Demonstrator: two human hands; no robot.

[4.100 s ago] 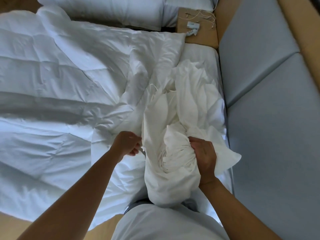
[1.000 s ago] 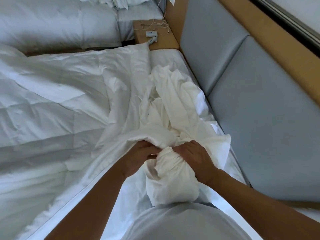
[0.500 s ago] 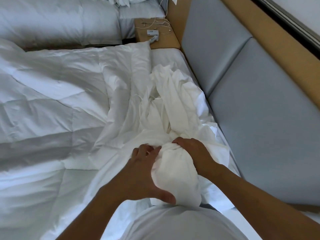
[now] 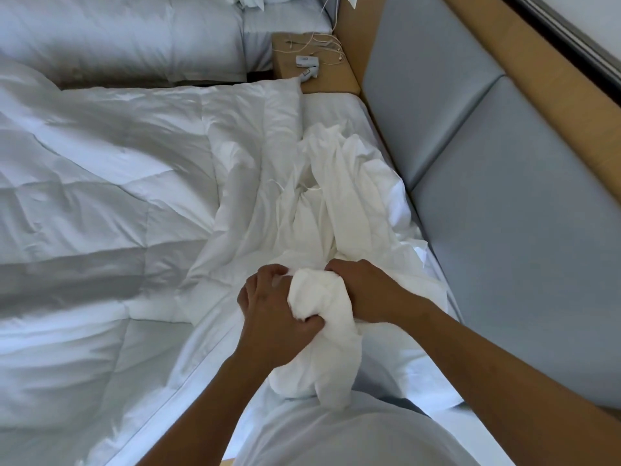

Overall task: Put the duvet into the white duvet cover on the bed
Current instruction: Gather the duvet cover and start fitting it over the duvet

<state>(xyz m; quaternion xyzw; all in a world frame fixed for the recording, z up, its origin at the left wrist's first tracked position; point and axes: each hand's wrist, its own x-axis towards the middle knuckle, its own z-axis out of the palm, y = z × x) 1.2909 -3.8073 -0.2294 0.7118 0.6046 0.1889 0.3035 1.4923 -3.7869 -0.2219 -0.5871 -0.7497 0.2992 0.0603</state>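
The quilted white duvet lies spread over the left and middle of the bed. The thinner white duvet cover is crumpled in a heap along the bed's right side, near the headboard. A bunched length of the cover runs down toward my body. My left hand grips this bunch from the left, thumb pressed into the cloth. My right hand grips it from the right, fingertips buried in the folds.
A grey padded headboard with a wooden frame borders the bed on the right. A wooden nightstand with a white charger and cables stands at the far end. A second bed with pillows lies beyond.
My left hand has shifted from the top of the bunch to its left side and closed round it. The right hand has kept its grip. The bunch has moved slightly nearer my body.
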